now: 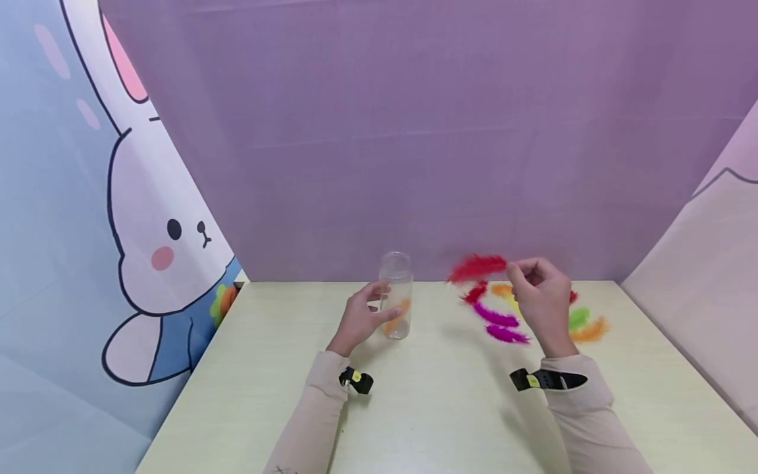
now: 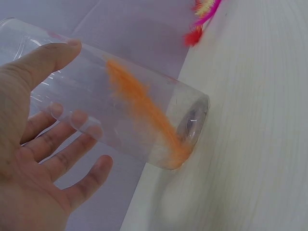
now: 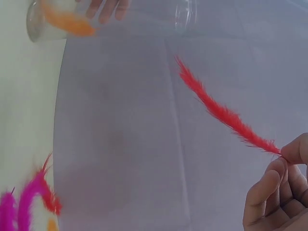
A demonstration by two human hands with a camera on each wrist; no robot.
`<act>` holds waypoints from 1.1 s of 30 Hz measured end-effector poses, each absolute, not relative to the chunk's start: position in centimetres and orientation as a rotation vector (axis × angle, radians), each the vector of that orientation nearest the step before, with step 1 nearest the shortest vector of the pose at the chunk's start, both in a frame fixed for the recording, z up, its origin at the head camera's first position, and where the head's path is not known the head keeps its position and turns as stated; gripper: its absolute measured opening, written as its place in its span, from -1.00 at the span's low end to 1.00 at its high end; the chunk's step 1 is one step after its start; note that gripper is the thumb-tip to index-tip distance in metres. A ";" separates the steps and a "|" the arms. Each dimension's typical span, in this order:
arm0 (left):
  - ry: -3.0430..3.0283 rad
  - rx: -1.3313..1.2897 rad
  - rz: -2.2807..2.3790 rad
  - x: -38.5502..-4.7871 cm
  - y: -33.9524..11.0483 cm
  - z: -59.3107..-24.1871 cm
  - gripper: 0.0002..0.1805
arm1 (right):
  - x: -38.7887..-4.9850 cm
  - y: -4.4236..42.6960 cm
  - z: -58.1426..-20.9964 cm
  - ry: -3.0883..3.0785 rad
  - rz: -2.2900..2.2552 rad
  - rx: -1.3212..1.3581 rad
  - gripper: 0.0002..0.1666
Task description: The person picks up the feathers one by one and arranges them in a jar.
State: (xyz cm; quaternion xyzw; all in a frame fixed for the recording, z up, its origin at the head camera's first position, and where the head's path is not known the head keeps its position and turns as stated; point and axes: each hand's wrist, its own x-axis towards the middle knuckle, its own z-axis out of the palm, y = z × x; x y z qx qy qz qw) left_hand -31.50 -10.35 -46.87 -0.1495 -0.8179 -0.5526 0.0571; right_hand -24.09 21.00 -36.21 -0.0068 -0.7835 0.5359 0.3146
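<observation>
Right hand (image 1: 543, 304) pinches a fluffy red feather (image 1: 478, 268), likely light, best end-held; left hand (image 1: 360, 318) grips a clear cylindrical jar (image 1: 401, 289).

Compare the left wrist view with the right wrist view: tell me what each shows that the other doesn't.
Only the left wrist view shows the left hand's thumb and palm. Only the right wrist view shows the right hand, pinching a red feather. Both show the clear jar with an orange feather inside, some left fingers, magenta feather, pale table and purple backdrop.
</observation>
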 end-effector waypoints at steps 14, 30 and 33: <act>-2.470 -0.477 -1.674 -31.8 -9.8 -47.0 -0.29 | -25.1 18.7 -35.3 -1.954 1.428 0.105 -0.79; -2.454 -0.488 -1.699 -32.0 -9.8 -47.3 -0.28 | -24.1 14.5 -32.1 -1.983 1.432 0.186 -0.81; -2.457 -0.488 -1.701 -32.0 -9.7 -47.3 -0.27 | -25.4 14.6 -32.7 -1.990 1.423 0.164 -0.82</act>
